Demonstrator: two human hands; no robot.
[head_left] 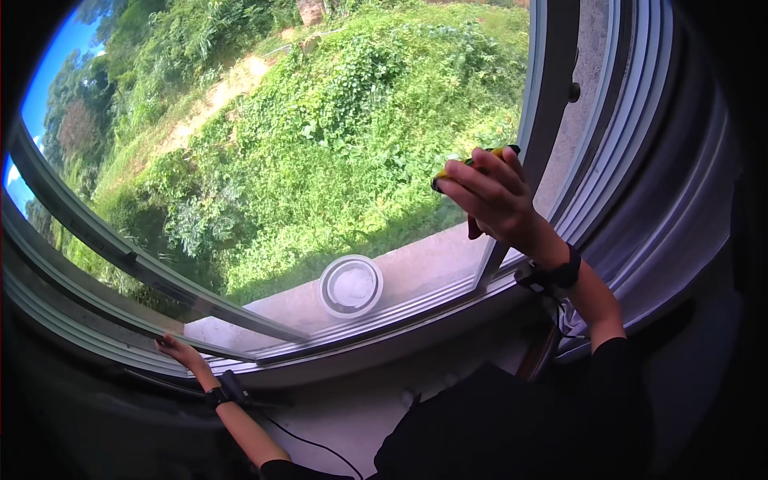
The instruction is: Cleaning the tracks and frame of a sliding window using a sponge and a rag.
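Observation:
My right hand (500, 196) is raised at the window glass near the right-hand upright. Its fingers are wrapped round a yellow-and-black handheld pad (439, 182), with a small red piece (474, 229) showing below the palm. Most of the pad is hidden behind the fingers, so its exact kind does not show. Low on the left, my left hand (182, 352) rests with bent fingers on the lower window frame (232, 352), seemingly gripping its edge.
A round white tub (351, 286) with pale contents stands on the sill (416, 264). Slanting sash rails (160, 276) cross the left side. A dark cable (312, 444) trails below my left wrist. Green plants (320, 152) cover the slope outside.

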